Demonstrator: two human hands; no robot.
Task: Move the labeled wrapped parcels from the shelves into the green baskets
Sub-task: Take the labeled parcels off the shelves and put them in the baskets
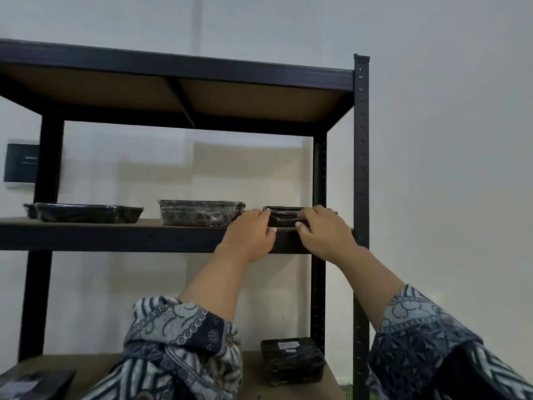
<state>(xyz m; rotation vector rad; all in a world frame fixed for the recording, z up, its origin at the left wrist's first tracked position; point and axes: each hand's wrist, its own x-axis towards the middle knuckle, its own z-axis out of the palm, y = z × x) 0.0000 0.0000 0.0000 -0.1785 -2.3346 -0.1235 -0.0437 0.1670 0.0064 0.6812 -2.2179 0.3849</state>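
A small black wrapped parcel (285,217) sits at the right end of the upper shelf (115,236). My left hand (251,235) grips its left end and my right hand (323,232) grips its right end, fingers curled over the top edge. Two more dark wrapped parcels lie on the same shelf: a flat one (83,212) at the left and a taller one (202,213) in the middle. Another wrapped parcel with a white label (292,363) rests on the lower shelf. No green basket is in view.
The black metal rack has a top board (178,93) overhead and upright posts (361,197) at the right. A dark flat item (34,383) lies at the lower shelf's left. A dark wall panel (21,163) hangs behind the rack.
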